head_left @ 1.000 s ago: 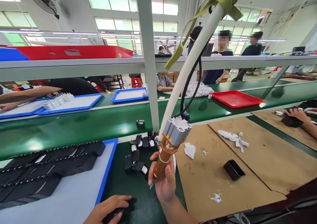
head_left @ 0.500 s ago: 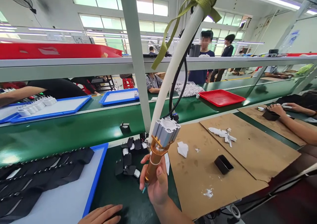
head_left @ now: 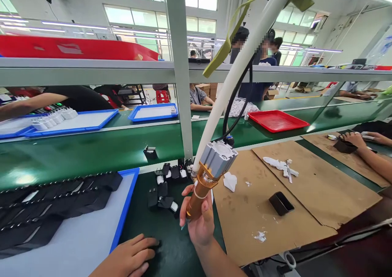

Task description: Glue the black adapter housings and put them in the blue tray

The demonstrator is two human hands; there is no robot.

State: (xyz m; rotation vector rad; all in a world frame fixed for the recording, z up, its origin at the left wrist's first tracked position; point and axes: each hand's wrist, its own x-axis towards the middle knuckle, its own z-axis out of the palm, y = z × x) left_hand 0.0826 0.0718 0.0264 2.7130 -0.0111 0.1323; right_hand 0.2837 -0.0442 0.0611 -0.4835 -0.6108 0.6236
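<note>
My right hand point(head_left: 200, 224) is wrapped round the copper-coloured barrel of a pneumatic tool point(head_left: 197, 195), held upright with a slight tilt. A grey metal block point(head_left: 219, 158) caps it, and a small teal tip points down below my fingers. Low on the green bench, my left hand point(head_left: 131, 256) lies palm down with its fingers stretched out and a little bent; a dark patch at the fingertips is too unclear to name. Between the hands and the post, several small black parts point(head_left: 163, 189) with white pieces lie in a loose cluster.
A blue-rimmed tray point(head_left: 125, 215) of black housings is at left. Brown cardboard point(head_left: 239, 232) at right bears a black open box point(head_left: 281, 203) and white scraps. A white pipe point(head_left: 226, 85) slants up behind the tool. Co-worker's hands point(head_left: 355, 140) work at far right.
The view has shifted, so the bench and tool appear farther right. My left hand has moved forward along the bench, showing more of itself. My right hand keeps its hold on the tool.
</note>
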